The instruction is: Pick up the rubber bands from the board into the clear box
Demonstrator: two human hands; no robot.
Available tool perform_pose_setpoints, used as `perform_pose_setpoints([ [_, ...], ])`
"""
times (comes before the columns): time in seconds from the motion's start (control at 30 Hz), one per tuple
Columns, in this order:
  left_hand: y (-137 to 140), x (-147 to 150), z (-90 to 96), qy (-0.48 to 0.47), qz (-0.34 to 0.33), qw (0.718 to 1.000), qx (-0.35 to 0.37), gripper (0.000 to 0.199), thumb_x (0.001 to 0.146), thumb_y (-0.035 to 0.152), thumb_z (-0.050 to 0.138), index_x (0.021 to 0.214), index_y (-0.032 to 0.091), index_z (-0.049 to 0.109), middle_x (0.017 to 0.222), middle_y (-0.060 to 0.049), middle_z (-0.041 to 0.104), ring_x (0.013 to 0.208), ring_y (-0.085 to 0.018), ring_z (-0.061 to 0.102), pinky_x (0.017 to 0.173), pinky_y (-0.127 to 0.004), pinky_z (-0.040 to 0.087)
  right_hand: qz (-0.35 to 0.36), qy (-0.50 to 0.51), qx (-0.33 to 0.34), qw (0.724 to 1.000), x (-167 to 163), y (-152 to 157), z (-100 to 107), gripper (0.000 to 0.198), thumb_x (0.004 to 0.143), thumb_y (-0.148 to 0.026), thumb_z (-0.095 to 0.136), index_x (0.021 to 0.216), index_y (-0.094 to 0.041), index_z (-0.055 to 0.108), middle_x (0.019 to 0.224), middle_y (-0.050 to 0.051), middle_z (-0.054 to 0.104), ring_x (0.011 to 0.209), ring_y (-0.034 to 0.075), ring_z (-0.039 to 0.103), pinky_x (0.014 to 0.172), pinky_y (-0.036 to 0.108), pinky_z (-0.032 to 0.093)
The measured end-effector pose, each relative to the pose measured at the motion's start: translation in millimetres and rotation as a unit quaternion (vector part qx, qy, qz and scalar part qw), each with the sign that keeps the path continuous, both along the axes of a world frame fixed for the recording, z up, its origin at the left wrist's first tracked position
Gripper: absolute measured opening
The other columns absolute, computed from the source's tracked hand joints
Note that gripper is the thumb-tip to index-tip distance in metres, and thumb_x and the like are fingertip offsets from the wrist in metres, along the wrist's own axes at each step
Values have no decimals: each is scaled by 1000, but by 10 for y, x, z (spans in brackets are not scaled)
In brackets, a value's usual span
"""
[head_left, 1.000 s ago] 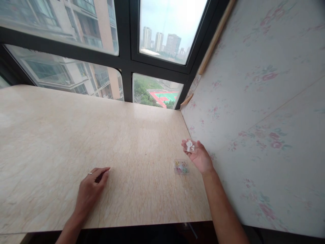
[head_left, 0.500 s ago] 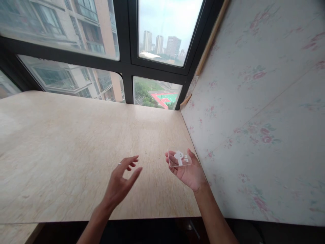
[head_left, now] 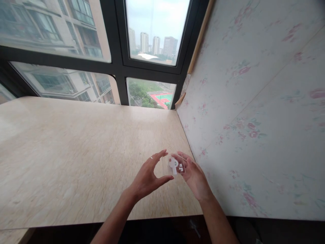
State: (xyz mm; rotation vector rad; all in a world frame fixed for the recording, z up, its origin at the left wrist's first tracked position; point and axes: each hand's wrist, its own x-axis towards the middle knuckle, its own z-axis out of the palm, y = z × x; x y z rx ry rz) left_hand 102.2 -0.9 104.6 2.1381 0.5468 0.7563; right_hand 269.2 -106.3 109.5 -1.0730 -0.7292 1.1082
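Two bare hands meet around a small clear piece [head_left: 175,165] over the right part of the pale counter [head_left: 83,159], close to the flowered wall [head_left: 254,135]. The right hand [head_left: 196,178] has it from the right, thumb toward the viewer and fingers behind, some showing through; this hand seems to carry the weight, since the piece looks raised off the counter. The left hand [head_left: 146,176] is spread in a wide curve at the left end, fingertips by the far edge and thumb by the near edge; I cannot tell whether they touch. That wide opening appears to suit a flat thing best taken by its edges, and it leaves the white marks [head_left: 180,167] on the piece uncovered. They face the viewer, probably because the right hand tilts the piece that way. A ring [head_left: 151,158] sits on a left finger. Beyond the counter's far edge, the window [head_left: 152,30] lets in daylight.
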Motion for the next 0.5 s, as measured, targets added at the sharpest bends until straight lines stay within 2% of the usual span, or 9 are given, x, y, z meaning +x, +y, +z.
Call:
perform_pose_setpoints([
  [0.03,6,35,-18,11,1,1000,0,77,74,46,70,140,29,32,136,-9,50,120,-27,51,100,-47,43,-40,-79,14,996,62,-50,-13,50,88,-48,52,133,-26,46,141,9,45,128,26,43,105,48,34],
  [0.1,28,126,-75,35,-3,999,5,77,74,47,69,140,29,32,138,-9,49,122,-27,49,101,-47,41,-80,-246,8,966,190,-146,-46,64,84,-43,61,141,-33,34,151,4,30,135,25,33,109,48,29],
  [0.17,58,236,-163,56,-9,998,13,76,74,47,69,139,27,34,139,-9,47,124,-28,47,102,-48,40,-69,-380,-30,922,305,-217,-104,76,81,-41,65,145,-36,24,154,1,21,138,25,25,112,49,23],
  [0.23,87,347,-271,76,-19,997,19,75,73,47,69,138,26,37,138,-10,48,124,-29,47,101,-49,39,-37,-460,-62,885,401,-247,-201,81,81,-40,66,147,-36,19,155,1,19,140,25,20,114,49,17],
  [0.33,121,477,-428,99,-32,994,24,76,71,46,71,137,25,39,137,-11,50,123,-30,48,100,-50,40,5,-505,-79,859,511,-220,-400,80,82,-38,63,148,-35,17,154,2,21,141,22,18,115,47,15],
  [0.5,176,583,-592,111,-36,993,28,74,71,45,71,135,24,40,137,-12,50,124,-29,48,101,-48,39,18,-486,-93,869,633,-99,-641,70,84,-33,60,146,-34,26,150,4,32,138,21,28,114,47,20],
])
